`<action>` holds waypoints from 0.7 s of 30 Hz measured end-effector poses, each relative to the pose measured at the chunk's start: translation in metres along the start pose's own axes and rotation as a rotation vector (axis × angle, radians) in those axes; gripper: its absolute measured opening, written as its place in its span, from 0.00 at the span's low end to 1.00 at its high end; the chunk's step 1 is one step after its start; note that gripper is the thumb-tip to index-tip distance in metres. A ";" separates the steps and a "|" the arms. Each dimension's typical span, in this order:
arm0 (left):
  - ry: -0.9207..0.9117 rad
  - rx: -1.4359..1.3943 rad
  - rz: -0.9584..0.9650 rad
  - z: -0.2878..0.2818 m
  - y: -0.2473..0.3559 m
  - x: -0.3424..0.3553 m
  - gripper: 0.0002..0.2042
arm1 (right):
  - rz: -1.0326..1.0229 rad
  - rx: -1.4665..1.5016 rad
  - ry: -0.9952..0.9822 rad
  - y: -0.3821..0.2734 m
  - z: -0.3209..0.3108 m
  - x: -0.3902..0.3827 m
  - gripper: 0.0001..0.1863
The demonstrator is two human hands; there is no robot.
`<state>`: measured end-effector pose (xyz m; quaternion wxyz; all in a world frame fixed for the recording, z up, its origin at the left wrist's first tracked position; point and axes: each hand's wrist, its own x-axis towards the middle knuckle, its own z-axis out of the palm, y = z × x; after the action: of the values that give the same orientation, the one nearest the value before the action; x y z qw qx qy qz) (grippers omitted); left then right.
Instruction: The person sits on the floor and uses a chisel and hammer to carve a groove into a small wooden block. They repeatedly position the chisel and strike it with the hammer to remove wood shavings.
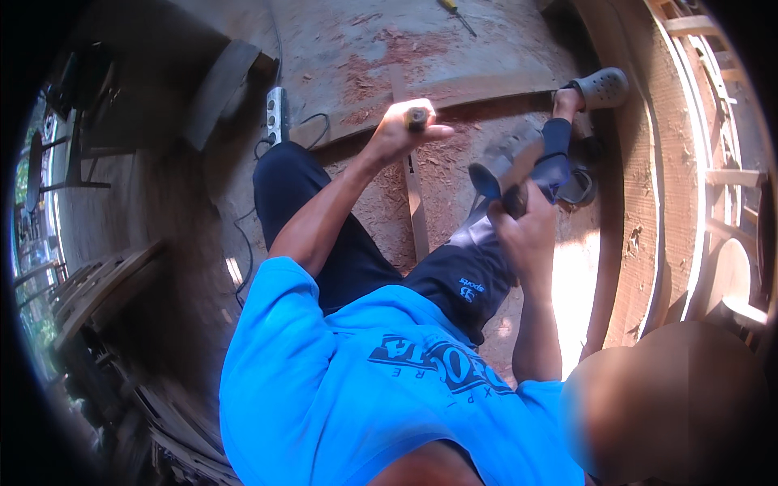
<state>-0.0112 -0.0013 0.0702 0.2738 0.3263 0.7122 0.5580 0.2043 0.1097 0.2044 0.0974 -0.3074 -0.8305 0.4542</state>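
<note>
My left hand point(393, 139) is wrapped round the handle of a chisel point(417, 119), whose butt end faces up; its blade is hidden below the hand. Beneath that hand runs a narrow wooden strip point(416, 212) between my legs, with small dark slots in its upper face. To the right, my right hand point(528, 231) grips a hammer point(516, 159) by its handle. The hammer is raised above my right leg, apart from the chisel, and its head is smeared by motion.
A wooden board point(454, 91) lies across the floor ahead, amid reddish shavings point(381, 61). A white power strip point(277, 113) with cables is at the left. A yellow-handled tool point(460, 18) lies at the far side. Thick timber point(636, 194) stands at the right.
</note>
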 end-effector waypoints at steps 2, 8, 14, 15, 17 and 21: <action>0.003 -0.190 0.156 -0.006 0.016 -0.004 0.13 | 0.044 0.071 0.015 0.004 -0.001 -0.003 0.14; 0.087 -0.413 0.212 -0.036 0.045 0.027 0.09 | 0.095 0.194 0.005 0.016 0.010 -0.001 0.12; 0.036 -0.272 0.022 0.003 0.014 0.024 0.15 | 0.130 0.125 -0.060 0.019 0.021 -0.006 0.11; 0.030 -0.260 0.009 0.007 0.010 0.024 0.16 | 0.129 0.144 -0.052 0.019 0.022 -0.007 0.11; 0.045 -0.215 0.043 0.010 0.004 0.024 0.18 | 0.136 0.156 -0.053 0.018 0.023 -0.010 0.11; 0.008 -0.246 -0.040 0.009 0.005 0.023 0.18 | 0.161 0.122 -0.088 0.017 0.025 -0.012 0.12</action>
<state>-0.0184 0.0223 0.0721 0.3198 0.2737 0.6456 0.6372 0.2099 0.0921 0.1784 0.0426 -0.3465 -0.7774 0.5233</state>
